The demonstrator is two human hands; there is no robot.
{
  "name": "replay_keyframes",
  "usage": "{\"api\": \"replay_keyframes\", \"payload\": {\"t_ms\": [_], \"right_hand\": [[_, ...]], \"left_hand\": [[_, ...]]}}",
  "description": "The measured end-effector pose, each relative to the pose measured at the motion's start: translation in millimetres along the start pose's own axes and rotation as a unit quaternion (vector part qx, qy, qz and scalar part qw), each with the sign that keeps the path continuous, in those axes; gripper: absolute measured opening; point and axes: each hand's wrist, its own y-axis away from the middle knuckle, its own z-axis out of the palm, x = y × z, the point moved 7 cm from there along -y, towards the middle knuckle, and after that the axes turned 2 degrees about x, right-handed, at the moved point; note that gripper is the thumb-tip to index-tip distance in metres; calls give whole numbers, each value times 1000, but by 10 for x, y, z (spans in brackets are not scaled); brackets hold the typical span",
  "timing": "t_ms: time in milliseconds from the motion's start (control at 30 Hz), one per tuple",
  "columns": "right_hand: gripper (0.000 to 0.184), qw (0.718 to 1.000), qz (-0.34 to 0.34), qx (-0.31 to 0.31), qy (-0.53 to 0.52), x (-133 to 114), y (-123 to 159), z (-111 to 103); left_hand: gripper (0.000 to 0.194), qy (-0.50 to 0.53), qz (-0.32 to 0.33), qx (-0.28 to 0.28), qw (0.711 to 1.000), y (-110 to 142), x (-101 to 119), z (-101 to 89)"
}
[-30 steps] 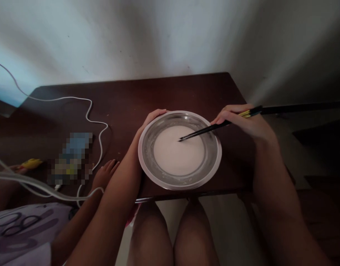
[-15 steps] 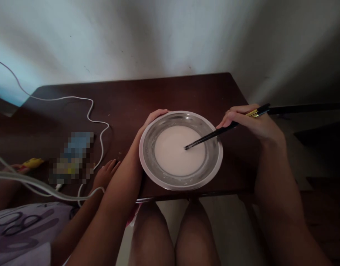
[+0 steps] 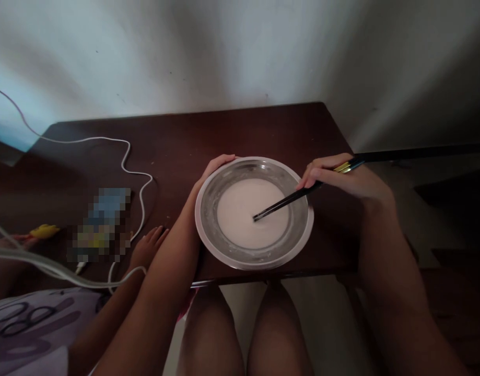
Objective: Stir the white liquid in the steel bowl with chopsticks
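Note:
A round metal bowl (image 3: 302,237) stands at the front edge of the dark table, with a smooth white liquid (image 3: 240,214) in its bottom. My left hand (image 3: 216,166) is wrapped round the bowl's far left side; its fingers are partly hidden behind the rim. Over the right rim, my right hand (image 3: 334,175) is closed on a pair of black chopsticks (image 3: 287,199) with gold bands near the top. They slant down to the left, and their tips are in the white liquid near the middle.
Another person's hand (image 3: 149,243) rests on the table (image 3: 177,138) left of my forearm. Beyond it lie a blurred-out phone (image 3: 102,222), a white cable (image 3: 124,162) and a small yellow thing (image 3: 46,231). A pale wall (image 3: 240,52) rises behind the table.
My right hand has moved a little left and towards me. The chopstick tips have shifted the same way through the liquid. My left hand and the bowl stay put.

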Motion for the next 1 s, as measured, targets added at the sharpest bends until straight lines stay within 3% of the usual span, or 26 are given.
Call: {"api": "replay_keyframes", "payload": {"t_ms": [100, 267, 333, 433, 500, 567, 700, 767, 900, 1000], "right_hand": [[28, 1000, -11, 10, 10, -10, -41, 52], [31, 994, -5, 109, 18, 32, 41, -235], [32, 996, -6, 86, 2, 24, 60, -238], [32, 1000, -5, -1, -16, 3, 19, -43], [30, 1000, -15, -20, -7, -10, -23, 56], [26, 1000, -19, 9, 6, 4, -44, 38], [30, 995, -6, 100, 5, 53, 27, -204], [34, 997, -1, 79, -8, 53, 46, -202], [29, 1000, -7, -19, -7, 6, -6, 50], [23, 1000, -7, 13, 1, 1, -35, 51]], "left_hand": [[40, 10, 8, 5, 1000, -10, 2, -10], [42, 0, 9, -10, 1000, -19, -14, -6], [43, 0, 12, -7, 1000, -22, -21, -20], [41, 14, 11, -9, 1000, -34, -37, -28], [37, 22, 5, -16, 1000, -44, -44, -17], [34, 27, 3, -20, 999, -45, -40, -5], [31, 35, 10, -15, 999, -20, -23, -3], [30, 36, 9, -13, 999, -8, -28, -8], [30, 36, 11, -11, 999, -10, -36, -27], [29, 36, 7, -14, 999, -27, -44, -36]]}}
